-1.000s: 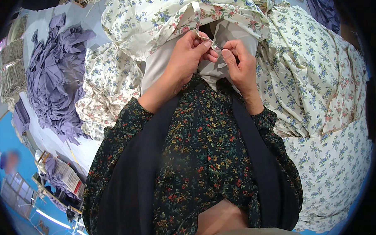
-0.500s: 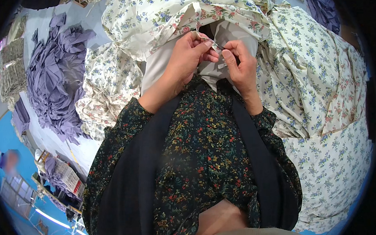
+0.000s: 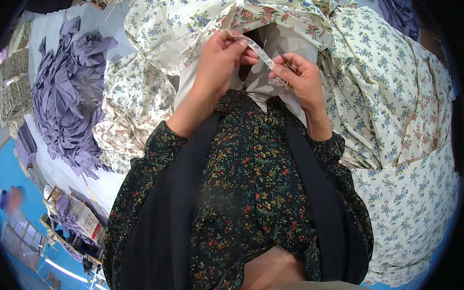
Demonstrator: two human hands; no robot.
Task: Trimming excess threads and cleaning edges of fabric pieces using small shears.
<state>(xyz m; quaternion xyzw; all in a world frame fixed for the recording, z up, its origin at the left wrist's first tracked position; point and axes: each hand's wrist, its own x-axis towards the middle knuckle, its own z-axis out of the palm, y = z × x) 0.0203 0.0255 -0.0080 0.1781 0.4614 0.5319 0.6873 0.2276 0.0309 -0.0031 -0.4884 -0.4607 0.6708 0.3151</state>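
A narrow fabric strip [image 3: 259,51], white with a small print, is stretched between my two hands. My left hand [image 3: 216,63] is closed, pinching it between thumb and fingers. The strip's other end sits in the closed fingers of my right hand [image 3: 302,80]. Also in that hand is a small dark metal tool [image 3: 286,61], mostly covered by the fingers; its exact kind is unclear. Just beyond the hands lies white cloth [image 3: 182,26] with blue and pink flowers, gathered in folds. Plain pale fabric [image 3: 287,38] shows beneath its edge.
Heaped floral cloth [image 3: 378,89] fills the right side and hangs down there. More floral cloth [image 3: 133,97] lies on the left. Crumpled purple fabric [image 3: 69,94] rests on the pale table [image 3: 118,29]. Folded stacks [image 3: 15,91] stand at the far left; a blurred person [image 3: 11,198] is farther off.
My hands have moved apart, the left one up and left, the right slightly lower and right. More of the strip now shows, pulled straight between them.
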